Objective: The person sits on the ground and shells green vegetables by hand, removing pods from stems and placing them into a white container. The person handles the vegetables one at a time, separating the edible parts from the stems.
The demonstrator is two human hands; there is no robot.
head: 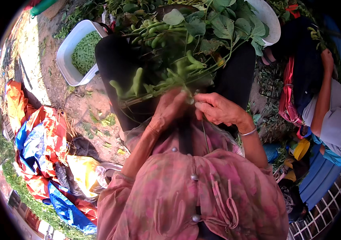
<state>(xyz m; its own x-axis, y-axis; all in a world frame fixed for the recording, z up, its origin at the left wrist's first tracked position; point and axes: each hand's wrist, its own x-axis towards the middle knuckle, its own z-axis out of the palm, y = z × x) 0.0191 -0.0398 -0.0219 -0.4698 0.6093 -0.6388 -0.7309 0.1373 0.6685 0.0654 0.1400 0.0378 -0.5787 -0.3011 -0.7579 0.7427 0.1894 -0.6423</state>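
A leafy bean plant with plump green pods [182,67] lies across my lap, its stems running between my knees. My left hand [172,106] is closed around the plant's stem, and motion blurs its fingertips. Just right of it, my right hand [218,109] has its thumb and index finger bent together at the stem; a small pale green bit shows at the fingertips, too blurred to name. A thin stalk hangs below that hand. Beyond my left knee stands a white plastic tub [64,64] partly filled with shelled green beans [86,52].
A white basin [271,24] sits beyond my right knee, partly under leaves. Crumpled orange and blue tarpaulin [43,141] lies on the ground at left. Another person [329,111] sits at right, holding a plant sprig, near a red bag [289,93] and a yellow container [301,149].
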